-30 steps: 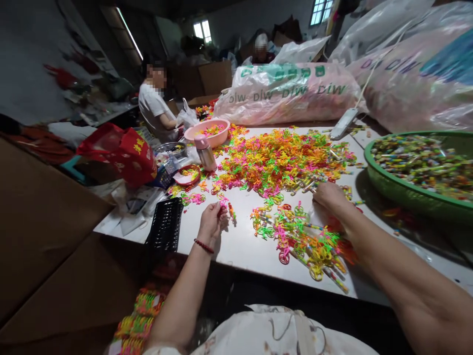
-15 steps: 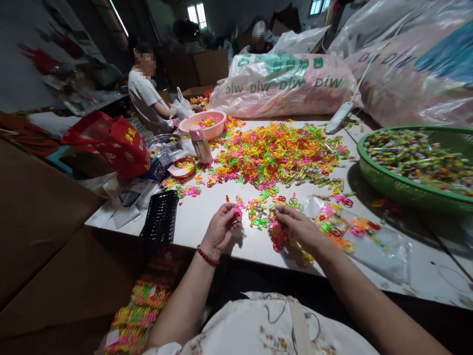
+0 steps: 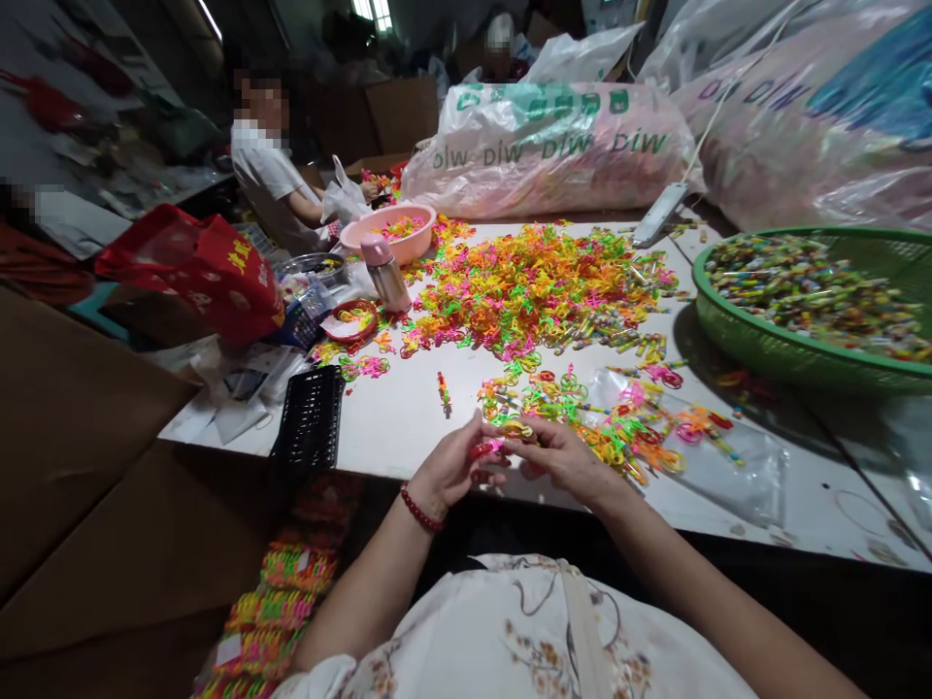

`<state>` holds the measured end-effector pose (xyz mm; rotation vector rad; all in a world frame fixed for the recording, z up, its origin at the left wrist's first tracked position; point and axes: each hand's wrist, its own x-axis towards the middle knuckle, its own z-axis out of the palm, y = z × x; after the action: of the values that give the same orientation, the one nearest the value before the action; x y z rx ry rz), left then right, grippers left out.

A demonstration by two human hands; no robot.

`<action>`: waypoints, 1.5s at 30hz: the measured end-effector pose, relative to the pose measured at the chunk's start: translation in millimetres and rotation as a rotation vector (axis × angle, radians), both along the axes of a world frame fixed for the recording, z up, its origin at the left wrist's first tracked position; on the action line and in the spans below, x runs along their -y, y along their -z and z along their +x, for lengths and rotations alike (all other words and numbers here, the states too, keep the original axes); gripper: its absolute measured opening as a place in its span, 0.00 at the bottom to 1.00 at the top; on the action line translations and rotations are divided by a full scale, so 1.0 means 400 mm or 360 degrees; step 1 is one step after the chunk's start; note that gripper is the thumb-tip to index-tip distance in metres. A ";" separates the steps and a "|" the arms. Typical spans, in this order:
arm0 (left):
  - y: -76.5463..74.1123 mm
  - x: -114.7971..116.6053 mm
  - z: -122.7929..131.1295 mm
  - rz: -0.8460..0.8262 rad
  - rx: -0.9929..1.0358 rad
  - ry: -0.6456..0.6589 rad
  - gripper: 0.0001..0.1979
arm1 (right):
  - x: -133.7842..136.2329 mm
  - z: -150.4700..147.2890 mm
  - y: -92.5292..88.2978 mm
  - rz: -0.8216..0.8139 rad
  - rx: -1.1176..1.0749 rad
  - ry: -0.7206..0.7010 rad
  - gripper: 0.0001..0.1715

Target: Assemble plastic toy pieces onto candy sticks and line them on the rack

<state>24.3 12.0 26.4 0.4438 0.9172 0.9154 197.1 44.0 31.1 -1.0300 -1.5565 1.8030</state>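
Observation:
My left hand (image 3: pixel 460 456), with a red bead bracelet (image 3: pixel 422 509) at its wrist, is closed on a small pink and red plastic toy piece (image 3: pixel 489 449). Against it, my right hand (image 3: pixel 557 454) pinches a small yellowish plastic toy piece (image 3: pixel 515 430). The two hands meet just above the table's front edge, and the exact shape of both pieces is partly hidden by fingers. Beyond them lies a loose group of coloured plastic pieces (image 3: pixel 539 393). A single slim red and orange piece (image 3: pixel 444 393) rests alone on the white table to the left.
A big heap of colourful pieces (image 3: pixel 539 282) covers the table's middle. A green basket (image 3: pixel 801 364) of small tubes stands right, a black plastic basket (image 3: pixel 310 417) left. Behind are a pink basin (image 3: pixel 356 238), a flask (image 3: pixel 385 277) and a large plastic sack (image 3: pixel 546 155). A person (image 3: pixel 269 184) sits far left.
My hands, apart before, have come together, the right moving left with a yellowish piece. The slim red and orange piece now shows fully on the table. The view has shifted slightly.

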 end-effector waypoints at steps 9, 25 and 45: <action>0.019 -0.011 0.035 0.0174 0.0065 -0.0383 0.20 | 0.009 0.006 0.016 0.0491 0.0418 0.0240 0.19; 0.055 0.000 0.064 0.0596 -0.0917 -0.0452 0.18 | 0.029 0.004 0.008 0.0498 0.0389 0.0060 0.22; 0.046 0.002 0.068 0.0650 -0.1167 -0.0319 0.16 | 0.012 0.026 0.020 0.0577 0.0456 -0.0008 0.26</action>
<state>51.4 11.2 7.8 1.0987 1.4605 1.1514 207.6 39.2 23.0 -1.1370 -1.9673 1.3464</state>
